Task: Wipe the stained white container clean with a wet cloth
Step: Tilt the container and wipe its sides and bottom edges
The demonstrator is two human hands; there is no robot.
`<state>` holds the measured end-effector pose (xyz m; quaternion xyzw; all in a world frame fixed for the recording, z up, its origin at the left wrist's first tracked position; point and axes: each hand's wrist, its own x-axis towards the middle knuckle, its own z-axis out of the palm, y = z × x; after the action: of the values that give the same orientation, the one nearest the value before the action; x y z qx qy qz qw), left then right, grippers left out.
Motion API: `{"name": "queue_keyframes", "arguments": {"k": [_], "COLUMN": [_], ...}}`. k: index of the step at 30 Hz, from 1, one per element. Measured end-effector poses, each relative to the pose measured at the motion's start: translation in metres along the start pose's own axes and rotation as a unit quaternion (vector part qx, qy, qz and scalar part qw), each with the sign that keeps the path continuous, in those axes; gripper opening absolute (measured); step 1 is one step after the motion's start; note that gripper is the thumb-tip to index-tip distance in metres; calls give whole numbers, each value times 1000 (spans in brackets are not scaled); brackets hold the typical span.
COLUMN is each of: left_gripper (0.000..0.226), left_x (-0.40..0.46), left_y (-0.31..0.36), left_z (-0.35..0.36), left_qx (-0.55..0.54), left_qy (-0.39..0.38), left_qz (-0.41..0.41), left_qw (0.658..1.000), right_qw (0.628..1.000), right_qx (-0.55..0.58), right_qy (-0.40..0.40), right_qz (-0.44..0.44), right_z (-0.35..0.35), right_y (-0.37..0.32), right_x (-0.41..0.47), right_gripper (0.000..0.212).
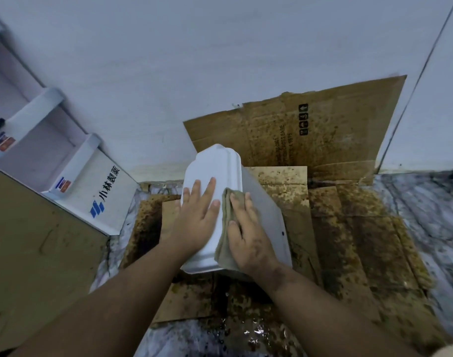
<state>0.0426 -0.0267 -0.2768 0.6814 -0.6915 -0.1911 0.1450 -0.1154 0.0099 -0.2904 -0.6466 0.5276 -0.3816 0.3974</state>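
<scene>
My flat left hand (194,217) steadies the white container (221,176) so my right hand (248,235), fingers straight, presses the cloth (226,210) along it

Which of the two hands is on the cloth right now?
The right hand: it presses the olive cloth flat against the white container. The left hand lies bare on the container's top, steadying it, with no cloth under it.

Left hand (197,222) flat on white container (215,163); right hand (248,233) presses cloth (226,202) against it, over stained cardboard (348,228).
</scene>
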Motion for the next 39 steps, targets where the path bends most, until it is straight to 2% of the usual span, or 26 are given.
{"name": "queue_keyframes", "arguments": {"k": [4,9,12,14,18,24,27,31,34,37,39], "left_gripper": [61,62,62,65,60,57,63,65,66,64,60], "left_x": [4,4,5,4,1,0,0,-4,-6,-5,-3], "left_y": [1,19,16,10,14,12,1,-3,-2,-7,-13], "left_z": [2,4,3,2,3,1,-1,-3,-4,-5,-4], "left_qx": [22,58,39,32,48,9,-21,-44,-57,-55,-52], "left_qy": [5,3,6,8,4,8,6,7,5,8,8], "left_qz": [2,0,0,-2,3,-3,-7,-2,6,8,9], "left_qw": [1000,998,999,999,999,1000,1000,999,998,998,999], "right_qw": [1000,994,992,993,997,998,997,992,986,984,988], "right_qx": [0,-53,-7,26,53,22,57,58,90,119,130], "right_qy": [-15,-76,-111,-104,-48,-15,-1,95,135,130,78], "right_qz": [4,64,58,47,6,-56,-51,-57,-31,12,27], "right_z": [-17,-36,-42,-40,-33,-23,-4,29,41,38,30], "right_y": [-3,-15,-20,-15,-3,11,15,10,4,-1,-1], "right_x": [68,189,201,194,174,93,36,-44,-58,-45,-22], "right_gripper": [56,52,38,30,30,48,48,49,48,48,49]}}
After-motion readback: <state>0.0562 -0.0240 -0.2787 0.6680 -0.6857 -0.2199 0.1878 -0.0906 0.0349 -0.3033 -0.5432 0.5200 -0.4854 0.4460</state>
